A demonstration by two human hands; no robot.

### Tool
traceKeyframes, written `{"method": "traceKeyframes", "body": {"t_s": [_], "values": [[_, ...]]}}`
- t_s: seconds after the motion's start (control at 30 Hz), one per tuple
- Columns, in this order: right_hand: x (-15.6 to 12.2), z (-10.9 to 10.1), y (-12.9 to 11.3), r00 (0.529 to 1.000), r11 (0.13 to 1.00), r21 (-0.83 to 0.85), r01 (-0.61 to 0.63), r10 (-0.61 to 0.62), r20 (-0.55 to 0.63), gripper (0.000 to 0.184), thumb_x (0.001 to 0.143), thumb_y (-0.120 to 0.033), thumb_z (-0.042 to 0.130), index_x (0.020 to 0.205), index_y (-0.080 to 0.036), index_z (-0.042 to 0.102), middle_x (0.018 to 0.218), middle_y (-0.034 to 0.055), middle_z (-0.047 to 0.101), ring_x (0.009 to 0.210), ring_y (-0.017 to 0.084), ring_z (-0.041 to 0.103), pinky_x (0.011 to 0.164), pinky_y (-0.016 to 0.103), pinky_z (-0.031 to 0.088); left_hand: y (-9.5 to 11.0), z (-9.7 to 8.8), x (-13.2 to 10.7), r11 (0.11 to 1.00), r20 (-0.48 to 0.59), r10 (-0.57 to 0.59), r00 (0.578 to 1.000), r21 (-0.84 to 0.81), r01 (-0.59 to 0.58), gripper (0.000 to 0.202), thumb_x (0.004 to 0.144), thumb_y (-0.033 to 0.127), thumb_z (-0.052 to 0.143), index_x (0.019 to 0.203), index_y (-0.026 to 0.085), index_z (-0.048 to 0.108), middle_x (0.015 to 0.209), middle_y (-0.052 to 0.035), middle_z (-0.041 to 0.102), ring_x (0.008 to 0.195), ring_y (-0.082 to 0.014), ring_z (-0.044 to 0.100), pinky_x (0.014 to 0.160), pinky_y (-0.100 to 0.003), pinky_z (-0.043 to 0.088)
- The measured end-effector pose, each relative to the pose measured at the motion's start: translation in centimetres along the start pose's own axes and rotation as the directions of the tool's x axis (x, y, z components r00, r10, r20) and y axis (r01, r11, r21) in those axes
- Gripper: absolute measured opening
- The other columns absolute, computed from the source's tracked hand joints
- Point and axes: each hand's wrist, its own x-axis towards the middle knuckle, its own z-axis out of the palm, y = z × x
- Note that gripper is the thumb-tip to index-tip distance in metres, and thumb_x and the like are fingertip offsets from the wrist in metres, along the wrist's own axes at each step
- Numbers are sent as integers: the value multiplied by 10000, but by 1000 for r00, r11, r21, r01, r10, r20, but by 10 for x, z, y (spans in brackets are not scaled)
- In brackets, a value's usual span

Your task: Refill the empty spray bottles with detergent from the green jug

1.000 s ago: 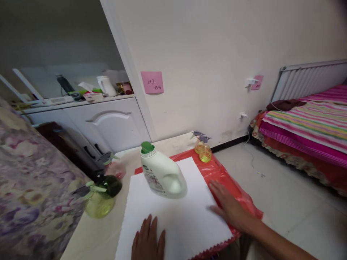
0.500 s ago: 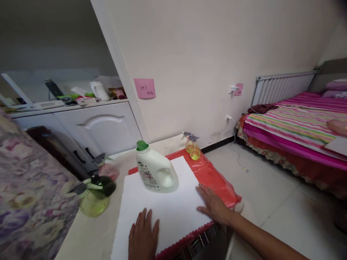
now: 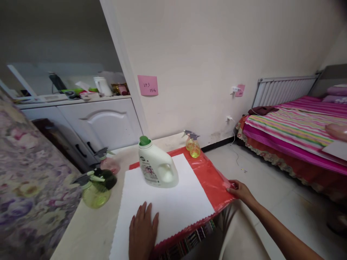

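Though faint, reads "243" on the pink note (image 3: 148, 85) stuck to the wall; second line below not legible. Shows a flowered label on the white jug (image 3: 155, 168), print too small to read.

Presses the left hand (image 3: 143, 234) flat, fingers spread and holding nothing, on the near edge of the white sheet (image 3: 176, 204). Pinches the right corner of the red sheet (image 3: 214, 178) in the closed right hand (image 3: 241, 190), just past the table (image 3: 86, 234) edge. Lies under the white sheet, that red one, with the jug upright on the far part, ahead of the left hand.

Holds yellow liquid in two sprayers (image 3: 193, 147) at the far corner; yellow-green in a green sprayer (image 3: 96, 191) left of the sheets. Hides the jug's contents behind opaque plastic.
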Motion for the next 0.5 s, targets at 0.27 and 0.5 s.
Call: {"method": "traceKeyframes", "body": {"t_s": [0.27,0.5], "values": [[-2,-2,-7,991,1000,-5,24,-25,-129,382,683,-380,589,1000,-180,664,690,-15,668,647,184,635,603,299,508,1,-2,0,1000,4,-6,1000,-23,6,468,930,382,352,1266,143,575,1392,-142,538,1308,-281,453,1082,-469,329],[-9,-15,-2,978,993,-115,31,-54,-203,422,705,-448,505,966,-160,668,682,30,672,578,203,633,574,334,511,2,0,-4,1000,-18,9,1000,-23,-9,452,931,360,392,1274,127,571,1400,-159,526,1311,-292,455,1095,-480,319]]}}
